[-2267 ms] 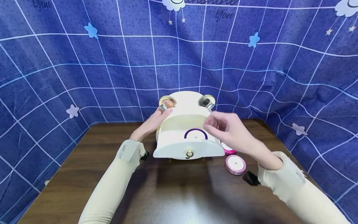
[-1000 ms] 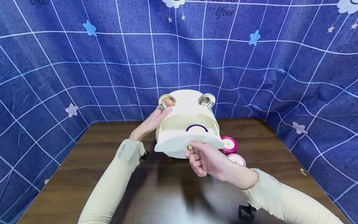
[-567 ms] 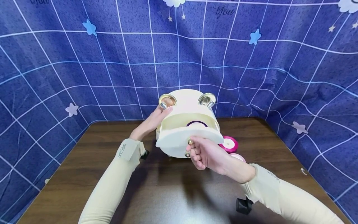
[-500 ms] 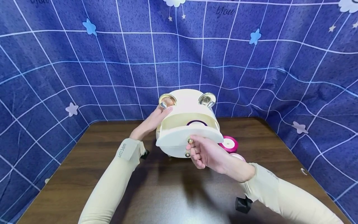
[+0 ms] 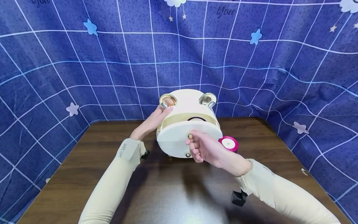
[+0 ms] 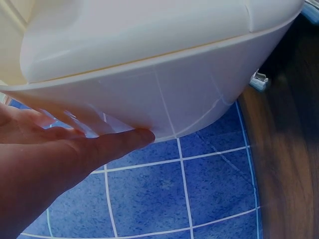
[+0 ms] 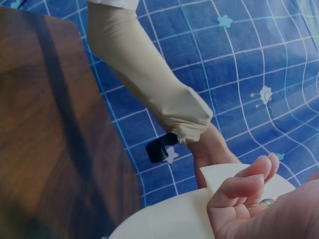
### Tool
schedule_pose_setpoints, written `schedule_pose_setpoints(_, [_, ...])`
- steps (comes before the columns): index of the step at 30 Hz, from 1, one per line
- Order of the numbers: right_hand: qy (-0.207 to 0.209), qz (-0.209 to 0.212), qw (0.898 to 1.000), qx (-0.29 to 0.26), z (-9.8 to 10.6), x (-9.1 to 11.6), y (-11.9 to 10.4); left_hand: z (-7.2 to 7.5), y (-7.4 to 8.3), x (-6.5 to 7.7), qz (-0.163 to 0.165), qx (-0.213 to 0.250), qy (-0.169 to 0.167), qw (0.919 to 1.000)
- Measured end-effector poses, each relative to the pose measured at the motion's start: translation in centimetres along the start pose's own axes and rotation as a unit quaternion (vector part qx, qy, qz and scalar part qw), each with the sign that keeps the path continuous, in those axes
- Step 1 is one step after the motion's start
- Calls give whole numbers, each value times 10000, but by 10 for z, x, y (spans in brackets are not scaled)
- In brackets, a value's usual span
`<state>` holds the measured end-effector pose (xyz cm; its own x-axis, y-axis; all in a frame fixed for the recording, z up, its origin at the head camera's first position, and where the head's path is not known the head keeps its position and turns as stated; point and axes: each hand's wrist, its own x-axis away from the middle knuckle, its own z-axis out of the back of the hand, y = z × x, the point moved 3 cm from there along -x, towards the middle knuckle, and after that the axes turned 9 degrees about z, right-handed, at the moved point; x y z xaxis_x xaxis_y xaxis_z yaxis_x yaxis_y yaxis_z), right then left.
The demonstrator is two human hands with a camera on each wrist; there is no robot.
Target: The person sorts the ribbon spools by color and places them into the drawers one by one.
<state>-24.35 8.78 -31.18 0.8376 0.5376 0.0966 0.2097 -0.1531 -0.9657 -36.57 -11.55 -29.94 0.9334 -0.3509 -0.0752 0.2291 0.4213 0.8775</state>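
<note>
A white two-drawer storage box (image 5: 185, 101) with gold-rimmed ear shapes stands at the back of the table in the head view. Its upper drawer (image 5: 174, 132) is partly pulled out, and the dark purple rim of a ribbon spool (image 5: 196, 119) shows inside. My right hand (image 5: 208, 149) pinches the drawer's gold knob (image 5: 190, 136) between thumb and finger, the other fingers loosely curled. My left hand (image 5: 152, 121) rests along the box's left side; the left wrist view shows its thumb (image 6: 134, 139) lying straight against the white wall.
A magenta ribbon spool (image 5: 228, 143) lies on the wooden table (image 5: 134, 186) right of the box. The lower drawer's knob (image 5: 188, 154) sits under my right hand. Blue patterned cloth (image 5: 179, 46) hangs close behind the box.
My right hand has come down from above the drawer to its knob. The drawer has slid inward, covering more of the spool. The pink spool is now hidden behind the right arm. Left hand stays.
</note>
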Motion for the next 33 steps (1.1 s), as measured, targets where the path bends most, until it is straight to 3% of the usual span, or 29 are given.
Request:
schedule_pose_setpoints(15, [136, 163, 9998, -11, 6, -17, -4, 0, 0, -1, -17, -353, 191, 9992])
schedule_pose_setpoints(22, [167, 255, 9995, -94, 9, -24, -6, 1, 28, 18, 63, -225, -27, 9997])
schedule_pose_setpoints(28, [165, 275, 9994, -115, 10, -27, -7, 2, 2, -1, -113, -65, 21, 9999])
schedule_pose_setpoints(33, [210, 293, 9993, -96, 11, -29, -7, 1, -2, -1, -132, -104, 98, 9998])
